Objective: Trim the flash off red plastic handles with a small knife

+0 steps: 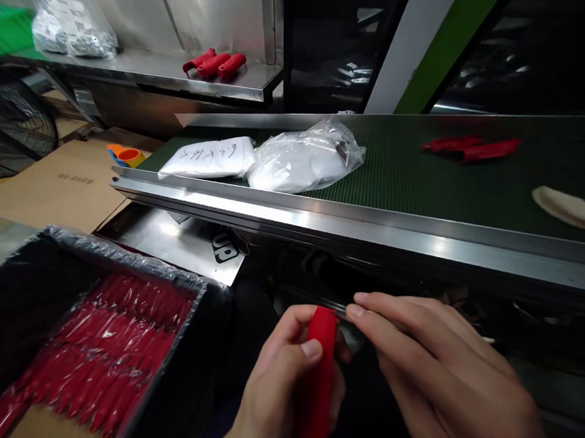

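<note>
My left hand is closed around a long red plastic part, held upright with the thumb against its face. The part's lower end runs out of the picture. To its right, my right hand pinches a thin metal tool, whose narrow tip meets the top end of the red part. Most of the tool is hidden behind my fingers, so its exact kind does not show.
A lined box at lower left holds rows of wrapped red parts. Ahead runs a green conveyor belt with white plastic bags, red pieces and a pale curved piece. Three red parts lie on a metal shelf.
</note>
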A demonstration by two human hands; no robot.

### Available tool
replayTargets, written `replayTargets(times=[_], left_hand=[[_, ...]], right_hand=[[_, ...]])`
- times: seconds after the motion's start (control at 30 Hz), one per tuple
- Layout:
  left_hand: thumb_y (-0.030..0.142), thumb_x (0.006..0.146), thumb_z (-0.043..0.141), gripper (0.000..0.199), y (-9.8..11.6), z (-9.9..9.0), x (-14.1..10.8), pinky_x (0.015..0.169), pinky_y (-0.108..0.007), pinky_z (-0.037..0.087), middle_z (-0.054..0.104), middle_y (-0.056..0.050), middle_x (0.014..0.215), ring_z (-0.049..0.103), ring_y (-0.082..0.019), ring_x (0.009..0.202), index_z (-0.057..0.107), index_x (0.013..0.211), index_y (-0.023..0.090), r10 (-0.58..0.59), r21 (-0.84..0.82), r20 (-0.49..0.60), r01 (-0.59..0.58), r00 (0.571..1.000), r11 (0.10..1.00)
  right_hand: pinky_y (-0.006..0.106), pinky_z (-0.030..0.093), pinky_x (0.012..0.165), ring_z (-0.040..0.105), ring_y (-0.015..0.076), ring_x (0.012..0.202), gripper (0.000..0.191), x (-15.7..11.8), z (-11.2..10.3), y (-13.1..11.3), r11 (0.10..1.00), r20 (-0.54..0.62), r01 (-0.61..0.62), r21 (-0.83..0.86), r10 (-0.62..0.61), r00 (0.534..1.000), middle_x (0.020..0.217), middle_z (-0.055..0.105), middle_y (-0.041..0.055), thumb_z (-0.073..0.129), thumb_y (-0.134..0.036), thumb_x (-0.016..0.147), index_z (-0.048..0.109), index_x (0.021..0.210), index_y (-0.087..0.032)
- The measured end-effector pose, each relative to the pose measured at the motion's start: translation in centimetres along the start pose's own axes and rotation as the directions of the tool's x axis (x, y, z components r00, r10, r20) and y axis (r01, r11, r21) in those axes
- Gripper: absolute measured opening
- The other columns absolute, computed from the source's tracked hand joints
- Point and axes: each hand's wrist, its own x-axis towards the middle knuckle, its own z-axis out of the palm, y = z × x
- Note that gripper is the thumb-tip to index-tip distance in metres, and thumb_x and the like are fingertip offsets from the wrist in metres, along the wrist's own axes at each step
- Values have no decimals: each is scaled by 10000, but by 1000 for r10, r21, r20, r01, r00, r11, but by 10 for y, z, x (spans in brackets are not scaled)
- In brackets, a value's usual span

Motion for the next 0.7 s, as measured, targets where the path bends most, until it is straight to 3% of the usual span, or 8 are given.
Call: replayTargets(times=[0.37, 0.7], left_hand=[[314, 882, 496, 210, -2, 0, 1, 370, -146, 366, 624, -29, 838, 503, -64, 429, 619, 1002, 194, 6, -22, 13, -6, 1000, 1000], [359, 855, 527, 212, -5, 1, 1, 360, -151, 343, 626, -27, 818, 475, -58, 401, 606, 954, 189, -17, -5, -9, 17, 1000, 1000]], right_hand=[[386, 461, 906, 595, 223, 1120, 408, -5, 0, 1, 999, 44, -30, -41, 32, 998, 1211, 641, 107, 520, -23, 894, 625, 1255, -182], [393, 456, 897, 583, 220, 1101, 389, -5, 1, 1, 1000, 37, -16, -12, 16, 999, 1180, 634, 128, 557, -1, 883, 623, 1242, -135]])
